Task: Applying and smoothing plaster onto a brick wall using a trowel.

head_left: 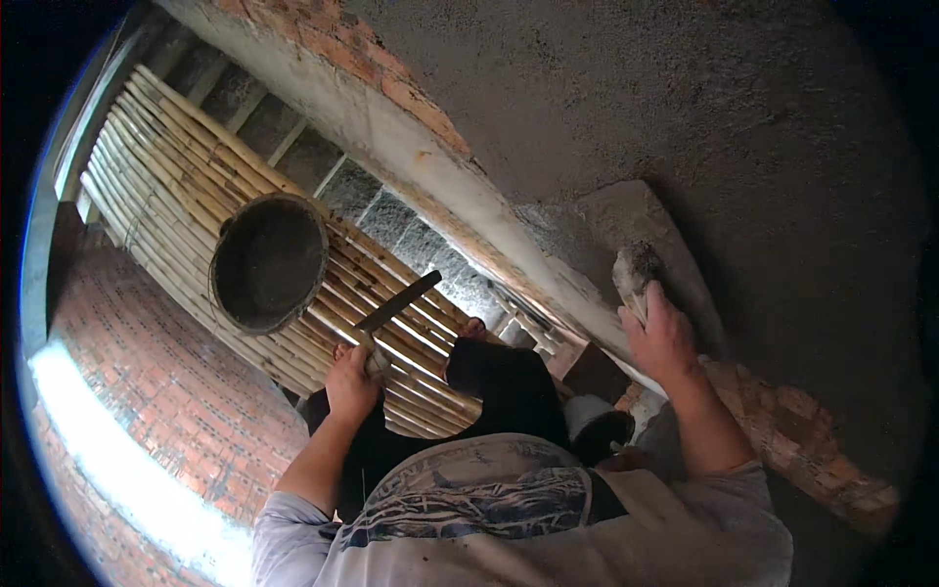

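Note:
My right hand (660,338) is closed around the handle of a plastering trowel (673,245). The trowel's broad blade lies against wet grey plaster (763,117) on the wall, and mortar coats the handle's far end. Lower and to the left, my left hand (353,382) grips the pale handle of a flat-bladed tool (401,301), seen nearly edge-on, so its full shape is hidden. That tool is held over the bamboo platform, apart from the wall. A round dark bucket (269,264) sits on the bamboo beyond my left hand; its inside is too dark to make out.
Bamboo poles (171,161) form the slatted platform, with gaps between them. Along the wall runs a pale ledge (391,127), with bare brick (372,59) above it. A brick wall (166,382) stands at the left. A white container (594,419) is near my legs.

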Motion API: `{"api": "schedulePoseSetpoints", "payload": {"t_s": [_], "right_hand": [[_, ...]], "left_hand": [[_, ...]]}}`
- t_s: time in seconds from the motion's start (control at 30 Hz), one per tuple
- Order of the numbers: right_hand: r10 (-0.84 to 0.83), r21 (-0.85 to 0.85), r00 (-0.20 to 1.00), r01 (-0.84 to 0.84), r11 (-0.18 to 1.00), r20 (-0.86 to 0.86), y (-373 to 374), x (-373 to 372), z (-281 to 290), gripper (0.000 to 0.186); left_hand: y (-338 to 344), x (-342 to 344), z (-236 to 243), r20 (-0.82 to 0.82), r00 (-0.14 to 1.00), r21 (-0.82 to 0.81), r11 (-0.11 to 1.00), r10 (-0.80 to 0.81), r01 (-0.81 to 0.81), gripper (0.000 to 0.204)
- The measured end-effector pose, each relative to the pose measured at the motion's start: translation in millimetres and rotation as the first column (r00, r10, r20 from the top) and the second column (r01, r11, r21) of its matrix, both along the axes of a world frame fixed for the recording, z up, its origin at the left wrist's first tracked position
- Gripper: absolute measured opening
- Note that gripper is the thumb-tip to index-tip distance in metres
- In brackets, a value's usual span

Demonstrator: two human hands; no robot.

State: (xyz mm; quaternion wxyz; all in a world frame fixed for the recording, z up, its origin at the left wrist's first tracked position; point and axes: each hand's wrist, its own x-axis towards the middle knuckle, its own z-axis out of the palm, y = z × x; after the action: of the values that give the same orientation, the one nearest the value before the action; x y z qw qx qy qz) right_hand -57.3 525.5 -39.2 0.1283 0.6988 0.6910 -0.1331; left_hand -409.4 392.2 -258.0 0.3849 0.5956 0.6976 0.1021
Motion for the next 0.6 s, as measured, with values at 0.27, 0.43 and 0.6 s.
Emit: {"api": "schedulePoseSetpoints", "payload": {"t_s": [0.27,0.43,0.6], "right_hand": [[-0.102,0.013,0.993,0.101,0.995,0.064,5,9,9,0.043],[-0.050,0.268,0.957,0.130,0.955,-0.287,-24,22,-40,0.039],[0.031,0.212,0.950,0.037,0.977,-0.311,-31,29,-173,0.040]], "left_hand": [[23,6,-38,-0.028,0.999,-0.037,0.998,-0.047,0.045,0.034],[36,14,-94,-0.021,0.999,-0.033,0.999,-0.043,0.042,0.035],[52,22,-180,0.012,1.000,-0.001,1.000,-0.029,0.029,0.038]]}}
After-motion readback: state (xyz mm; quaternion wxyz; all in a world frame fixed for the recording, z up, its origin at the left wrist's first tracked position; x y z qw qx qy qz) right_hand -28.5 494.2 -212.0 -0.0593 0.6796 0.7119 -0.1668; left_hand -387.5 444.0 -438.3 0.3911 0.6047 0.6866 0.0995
